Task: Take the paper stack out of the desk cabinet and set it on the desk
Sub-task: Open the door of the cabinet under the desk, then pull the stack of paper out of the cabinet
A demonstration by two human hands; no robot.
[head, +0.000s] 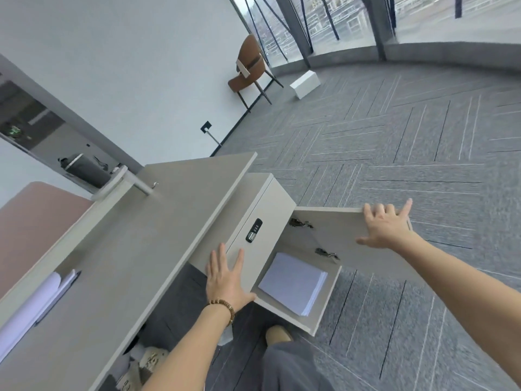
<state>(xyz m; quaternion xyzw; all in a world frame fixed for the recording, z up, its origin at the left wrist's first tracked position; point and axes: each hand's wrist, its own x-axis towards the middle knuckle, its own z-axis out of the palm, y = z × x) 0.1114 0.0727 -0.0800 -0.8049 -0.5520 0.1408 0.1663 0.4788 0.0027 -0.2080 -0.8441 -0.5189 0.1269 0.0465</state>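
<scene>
The desk (pixel 158 221) and the cabinet (pixel 262 204) are pale beige-grey. The paper stack (pixel 293 280) is white. The carpet (pixel 408 142) is grey with thin line pattern. The chair (pixel 248 69) is brown. The bracelet (pixel 224 306) has brown beads.

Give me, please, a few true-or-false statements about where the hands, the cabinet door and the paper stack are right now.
1. The cabinet door stands open. True.
2. The right hand holds the paper stack. False: it grips the door's edge, and the stack lies untouched inside the cabinet.
3. The left hand rests flat on the cabinet's front, below the keypad lock. True.
4. The paper stack already lies on the desk. False: it is in the cabinet.
5. The left wrist wears a beaded bracelet. True.
</scene>
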